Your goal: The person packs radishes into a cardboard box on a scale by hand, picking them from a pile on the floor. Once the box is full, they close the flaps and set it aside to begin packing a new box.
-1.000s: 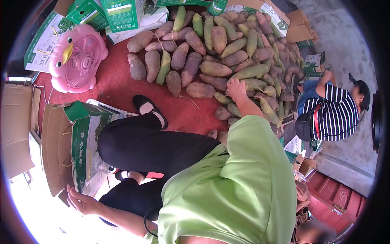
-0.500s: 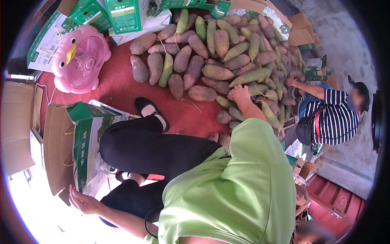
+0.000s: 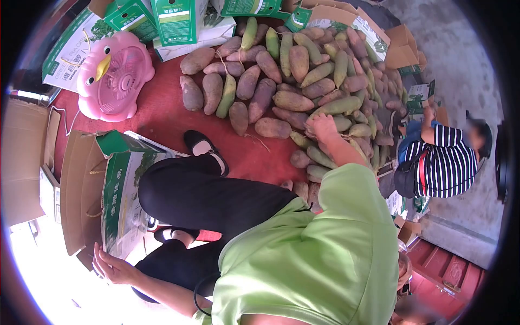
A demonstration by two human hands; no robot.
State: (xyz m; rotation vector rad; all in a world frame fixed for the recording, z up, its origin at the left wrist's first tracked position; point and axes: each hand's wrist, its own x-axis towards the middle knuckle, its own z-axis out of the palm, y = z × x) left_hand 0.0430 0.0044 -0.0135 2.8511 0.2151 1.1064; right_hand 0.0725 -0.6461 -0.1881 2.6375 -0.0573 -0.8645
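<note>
On the red floor lies a big pile of green and purplish radishes. My right hand reaches onto the pile, its fingers curled over the lower end of a long green radish; its fingertips are partly hidden. My left hand is off to the lower left, palm up with its fingers apart and nothing in it. It is close to the bottom of an open green and white carton.
A pink bird-shaped fan stands at the upper left. Green cartons line the back. At the right, a person in a striped top bends beside the pile. A brown box stands behind it.
The person at the right has drawn a hand back from the pile towards a carton. My right hand has stayed on the radish, and the whole view has shifted slightly.
</note>
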